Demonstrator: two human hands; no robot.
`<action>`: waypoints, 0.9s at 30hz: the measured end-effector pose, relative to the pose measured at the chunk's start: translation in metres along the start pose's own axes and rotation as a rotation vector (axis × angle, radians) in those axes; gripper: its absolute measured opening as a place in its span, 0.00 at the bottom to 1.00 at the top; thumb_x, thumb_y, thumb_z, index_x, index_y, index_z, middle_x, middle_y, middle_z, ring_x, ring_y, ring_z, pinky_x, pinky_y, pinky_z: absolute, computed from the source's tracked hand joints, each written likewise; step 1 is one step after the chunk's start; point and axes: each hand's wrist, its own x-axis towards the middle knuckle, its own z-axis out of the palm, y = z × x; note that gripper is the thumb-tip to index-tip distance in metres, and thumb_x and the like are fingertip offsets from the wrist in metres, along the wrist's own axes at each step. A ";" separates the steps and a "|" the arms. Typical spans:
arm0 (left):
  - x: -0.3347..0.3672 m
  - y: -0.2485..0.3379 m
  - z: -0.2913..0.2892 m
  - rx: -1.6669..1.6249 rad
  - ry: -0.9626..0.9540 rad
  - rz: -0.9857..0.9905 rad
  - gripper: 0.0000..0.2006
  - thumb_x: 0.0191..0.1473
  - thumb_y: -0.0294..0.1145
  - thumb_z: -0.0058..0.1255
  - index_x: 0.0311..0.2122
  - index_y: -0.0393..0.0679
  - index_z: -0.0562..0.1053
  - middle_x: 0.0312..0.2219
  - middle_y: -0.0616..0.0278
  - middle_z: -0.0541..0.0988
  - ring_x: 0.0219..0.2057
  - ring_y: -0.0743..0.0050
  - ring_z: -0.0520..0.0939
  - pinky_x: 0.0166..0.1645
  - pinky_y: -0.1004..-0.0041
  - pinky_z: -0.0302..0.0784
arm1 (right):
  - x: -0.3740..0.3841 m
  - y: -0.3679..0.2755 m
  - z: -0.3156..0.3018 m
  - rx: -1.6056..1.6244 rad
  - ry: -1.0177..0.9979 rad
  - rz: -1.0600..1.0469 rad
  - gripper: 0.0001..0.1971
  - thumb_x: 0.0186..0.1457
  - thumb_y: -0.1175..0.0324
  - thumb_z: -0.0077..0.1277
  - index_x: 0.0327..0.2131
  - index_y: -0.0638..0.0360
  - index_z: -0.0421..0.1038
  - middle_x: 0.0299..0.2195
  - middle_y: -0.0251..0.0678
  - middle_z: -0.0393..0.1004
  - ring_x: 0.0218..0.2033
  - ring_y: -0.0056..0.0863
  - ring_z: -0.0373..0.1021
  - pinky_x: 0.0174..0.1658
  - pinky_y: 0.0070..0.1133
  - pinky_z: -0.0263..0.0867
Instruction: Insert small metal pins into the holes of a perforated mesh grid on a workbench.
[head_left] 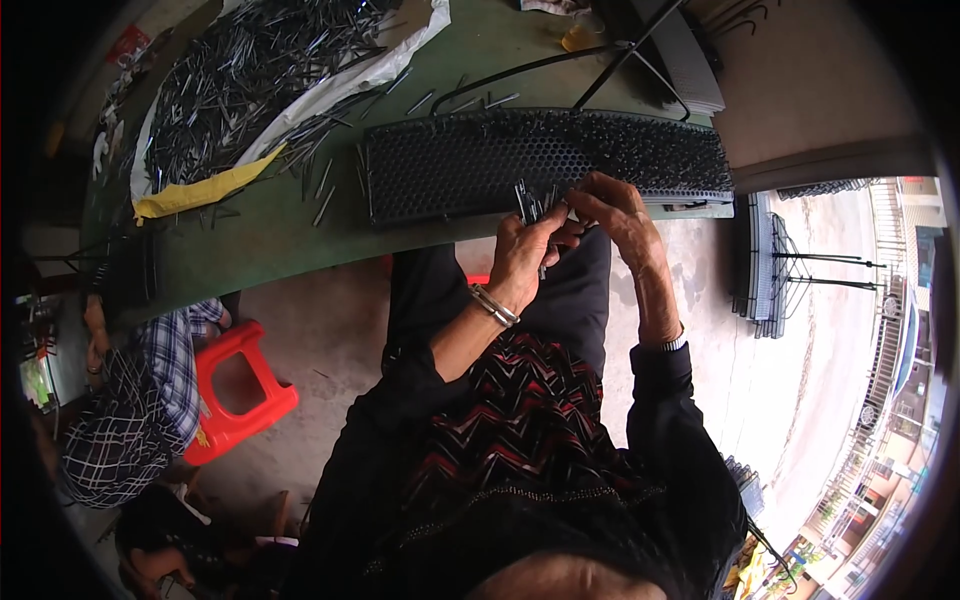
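My left hand [520, 262] is closed around a small bunch of thin dark metal rods [527, 203], whose ends stick out above and below the fingers. Right beside it, my right hand [622, 218] has thumb and fingers pinched together close to the bunch; what lies between those fingertips is too small to make out. Just beyond both hands sits a long black perforated rack [450, 165] with a wire handle [530, 66]. Rods stand densely in the holes of its right part, while bare holes show on its left.
A heap of loose rods [250, 90] lies on white and yellow sheeting [215, 190] on the green table [270, 265], with stray rods around it. A red stool [240, 390] and another person in checked clothing [170, 370] are at left. More racks [765, 265] stand at right.
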 end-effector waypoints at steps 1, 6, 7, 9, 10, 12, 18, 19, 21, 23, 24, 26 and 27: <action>0.001 0.001 -0.001 -0.009 -0.003 0.001 0.07 0.53 0.36 0.53 0.34 0.45 0.75 0.26 0.64 0.81 0.22 0.83 0.78 0.19 0.85 0.56 | -0.001 -0.003 0.002 0.066 0.025 0.084 0.10 0.53 0.69 0.48 0.33 0.66 0.74 0.26 0.32 0.68 0.28 0.19 0.67 0.29 0.18 0.62; 0.001 0.002 -0.002 -0.012 0.012 -0.013 0.07 0.53 0.35 0.53 0.33 0.45 0.75 0.26 0.64 0.81 0.22 0.83 0.79 0.19 0.85 0.55 | 0.000 -0.007 0.005 0.101 0.068 0.062 0.10 0.52 0.69 0.48 0.32 0.66 0.73 0.28 0.32 0.70 0.27 0.19 0.67 0.30 0.17 0.62; 0.001 0.002 -0.003 -0.013 0.008 -0.017 0.07 0.53 0.35 0.52 0.33 0.44 0.75 0.26 0.64 0.81 0.22 0.83 0.79 0.19 0.85 0.55 | -0.001 -0.008 0.005 0.086 0.080 0.034 0.10 0.52 0.69 0.48 0.32 0.66 0.73 0.27 0.32 0.71 0.27 0.18 0.67 0.30 0.16 0.62; 0.001 0.003 -0.003 -0.013 0.005 -0.020 0.07 0.53 0.35 0.52 0.33 0.44 0.75 0.26 0.64 0.81 0.23 0.82 0.79 0.19 0.84 0.55 | -0.001 -0.008 0.004 0.094 0.076 0.061 0.10 0.53 0.68 0.49 0.32 0.66 0.73 0.26 0.32 0.71 0.26 0.18 0.67 0.30 0.16 0.63; 0.000 0.004 -0.003 0.003 0.004 -0.021 0.07 0.53 0.35 0.53 0.33 0.44 0.75 0.26 0.64 0.81 0.23 0.82 0.80 0.18 0.84 0.55 | -0.001 -0.008 0.003 0.103 0.072 0.088 0.10 0.53 0.68 0.49 0.32 0.66 0.73 0.25 0.31 0.72 0.26 0.17 0.67 0.30 0.16 0.63; 0.000 0.003 -0.004 0.019 0.002 -0.023 0.07 0.53 0.35 0.53 0.34 0.44 0.75 0.26 0.64 0.81 0.23 0.82 0.80 0.18 0.84 0.55 | -0.001 -0.005 0.002 0.119 0.065 0.114 0.09 0.53 0.68 0.50 0.32 0.65 0.73 0.24 0.31 0.72 0.26 0.16 0.67 0.29 0.16 0.63; 0.000 0.001 -0.004 0.021 0.025 -0.004 0.07 0.52 0.36 0.54 0.32 0.45 0.75 0.25 0.64 0.81 0.23 0.81 0.81 0.18 0.85 0.54 | 0.001 0.000 -0.001 0.140 0.035 0.123 0.09 0.52 0.68 0.51 0.31 0.65 0.73 0.24 0.30 0.72 0.25 0.16 0.68 0.29 0.15 0.63; 0.001 0.001 -0.004 0.027 0.027 -0.007 0.07 0.52 0.37 0.54 0.32 0.45 0.75 0.25 0.64 0.81 0.22 0.82 0.80 0.18 0.85 0.54 | 0.001 0.000 -0.001 0.127 0.030 0.102 0.09 0.52 0.68 0.51 0.31 0.66 0.73 0.24 0.31 0.72 0.25 0.16 0.68 0.29 0.15 0.63; 0.001 0.001 -0.005 0.032 0.030 -0.011 0.08 0.52 0.38 0.55 0.31 0.45 0.75 0.24 0.65 0.81 0.22 0.82 0.80 0.18 0.85 0.54 | 0.000 -0.002 -0.001 0.113 0.029 0.111 0.09 0.52 0.68 0.51 0.31 0.66 0.73 0.24 0.31 0.71 0.25 0.16 0.67 0.29 0.15 0.63; 0.002 -0.001 -0.006 0.081 0.022 0.017 0.08 0.52 0.37 0.54 0.30 0.44 0.75 0.24 0.65 0.81 0.21 0.84 0.79 0.18 0.85 0.54 | 0.000 -0.003 0.001 0.098 0.027 0.120 0.09 0.52 0.68 0.51 0.31 0.66 0.73 0.24 0.31 0.71 0.25 0.17 0.67 0.29 0.15 0.63; 0.002 0.000 -0.006 0.081 0.023 0.018 0.08 0.52 0.37 0.54 0.30 0.44 0.75 0.24 0.65 0.81 0.21 0.84 0.79 0.18 0.85 0.54 | 0.000 -0.003 0.003 0.106 0.040 0.132 0.09 0.52 0.68 0.51 0.30 0.66 0.73 0.23 0.31 0.71 0.25 0.17 0.67 0.28 0.16 0.62; 0.001 0.002 -0.006 0.105 0.041 -0.001 0.08 0.52 0.37 0.54 0.28 0.44 0.75 0.23 0.65 0.80 0.19 0.85 0.77 0.18 0.85 0.55 | -0.001 -0.003 0.004 0.114 0.052 0.143 0.09 0.52 0.67 0.51 0.30 0.66 0.73 0.23 0.31 0.70 0.24 0.17 0.67 0.28 0.16 0.62; 0.000 0.002 -0.005 0.106 0.041 0.000 0.08 0.52 0.37 0.54 0.28 0.44 0.75 0.23 0.65 0.80 0.19 0.85 0.77 0.18 0.85 0.55 | -0.002 -0.005 0.004 0.111 0.050 0.159 0.10 0.52 0.67 0.51 0.30 0.66 0.73 0.23 0.31 0.70 0.24 0.17 0.66 0.28 0.17 0.62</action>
